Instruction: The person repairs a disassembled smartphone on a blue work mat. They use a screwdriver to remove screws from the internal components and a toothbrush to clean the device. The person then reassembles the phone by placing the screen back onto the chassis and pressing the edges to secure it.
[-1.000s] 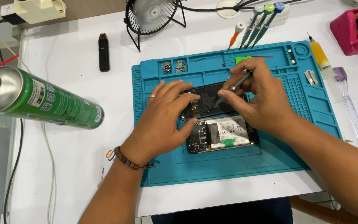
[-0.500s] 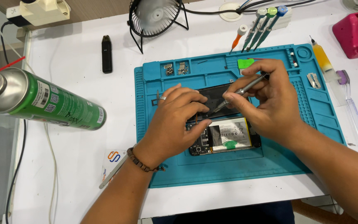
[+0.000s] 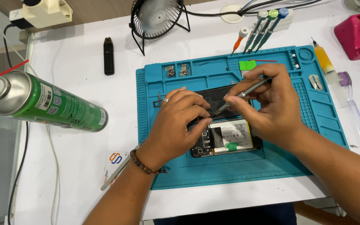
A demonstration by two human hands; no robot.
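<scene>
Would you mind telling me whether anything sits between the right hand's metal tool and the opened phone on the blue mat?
Nothing visible does. The right hand angles the metal tool down onto the opened phone, while the left hand rests on the phone beside the tip, not under it.

On the blue work mat [image 3: 313,125], the left hand [image 3: 176,125] is pressing down on an opened phone [image 3: 230,139] while the right hand [image 3: 267,104] is pinching a metal tool [image 3: 246,92], its tip pointing down at the phone's upper part. Left of the mat, a green spray can [image 3: 51,104] is lying on the white surface [image 3: 84,166]; beyond the mat's far edge, a small black fan [image 3: 157,18] is standing.
</scene>
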